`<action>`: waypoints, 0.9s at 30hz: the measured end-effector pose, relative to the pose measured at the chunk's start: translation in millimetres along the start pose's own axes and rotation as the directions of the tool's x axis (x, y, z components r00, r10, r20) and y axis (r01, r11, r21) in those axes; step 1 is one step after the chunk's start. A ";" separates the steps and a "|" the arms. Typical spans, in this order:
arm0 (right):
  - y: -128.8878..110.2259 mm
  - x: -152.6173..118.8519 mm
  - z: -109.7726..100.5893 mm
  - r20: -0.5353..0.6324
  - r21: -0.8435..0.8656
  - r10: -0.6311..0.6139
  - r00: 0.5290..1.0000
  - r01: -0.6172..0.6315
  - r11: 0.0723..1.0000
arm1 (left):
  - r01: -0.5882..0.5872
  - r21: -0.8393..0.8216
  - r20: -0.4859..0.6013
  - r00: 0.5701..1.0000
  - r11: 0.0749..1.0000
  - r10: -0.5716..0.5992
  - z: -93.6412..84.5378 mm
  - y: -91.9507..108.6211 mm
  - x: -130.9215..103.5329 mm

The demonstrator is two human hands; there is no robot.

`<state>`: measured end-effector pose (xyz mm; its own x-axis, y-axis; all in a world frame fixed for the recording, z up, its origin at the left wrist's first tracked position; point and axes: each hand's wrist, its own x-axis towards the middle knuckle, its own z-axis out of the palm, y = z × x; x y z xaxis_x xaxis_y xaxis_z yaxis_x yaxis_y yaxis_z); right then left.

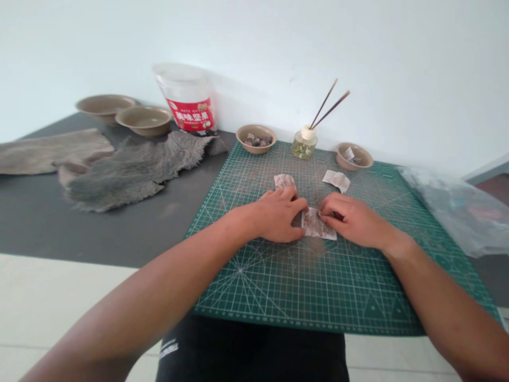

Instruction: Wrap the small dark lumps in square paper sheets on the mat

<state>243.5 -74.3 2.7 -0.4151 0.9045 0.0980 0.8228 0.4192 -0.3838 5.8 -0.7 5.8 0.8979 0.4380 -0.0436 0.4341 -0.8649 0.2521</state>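
A small whitish square of paper (314, 225) with brown smudges lies on the green cutting mat (270, 292). My left hand (280, 215) rests at its left edge, thumb and fingers spread apart and touching the paper. Over its right side, the fingertips of my right hand (350, 217) are pinched together against the surface. Whatever small thing they may hold is hidden. Just beyond my left fingers lies another smudged paper piece (284, 182). A cleaner, creased paper piece (336, 180) sits behind my right hand.
At the mat's back edge stand a bowl of small dark lumps (256, 139), a reed diffuser (304, 142) and a bowl with scraps (355, 156). Leftward are grey cloths (119, 170), empty bowls (145, 119) and a plastic tub (186, 101). Clear plastic (461, 207) lies right.
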 end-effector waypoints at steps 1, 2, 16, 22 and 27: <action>0.2 -0.4 -0.1 0.001 0.004 -0.001 1.000 0.001 1.000 | 0.001 -0.008 -0.004 1.000 1.000 -0.001 -0.3 -0.4 -0.2; 0.2 -0.7 -0.1 0.003 0.008 -0.002 1.000 0.001 1.000 | 0.003 -0.014 -0.009 1.000 1.000 -0.003 -0.5 -0.7 -0.3; -22.6 6.7 11.9 0.020 0.062 -0.042 0.999 0.041 0.997 | 0.020 -0.017 -0.005 1.000 1.000 -0.020 2.0 -3.1 1.8; -16.7 5.1 4.0 0.019 0.017 -0.010 1.000 0.010 1.000 | 0.046 -0.047 0.020 0.999 0.998 -0.045 -1.8 -1.9 2.0; -21.0 3.6 2.6 0.061 0.028 -0.018 0.998 0.017 0.999 | 0.021 -0.040 0.018 1.000 0.999 -0.021 -2.8 -1.8 2.7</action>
<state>223.7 -80.1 8.7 -0.4532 0.8901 0.0488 0.8045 0.4319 -0.4076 7.3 2.7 7.9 0.8900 0.4511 -0.0665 0.4499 -0.8450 0.2891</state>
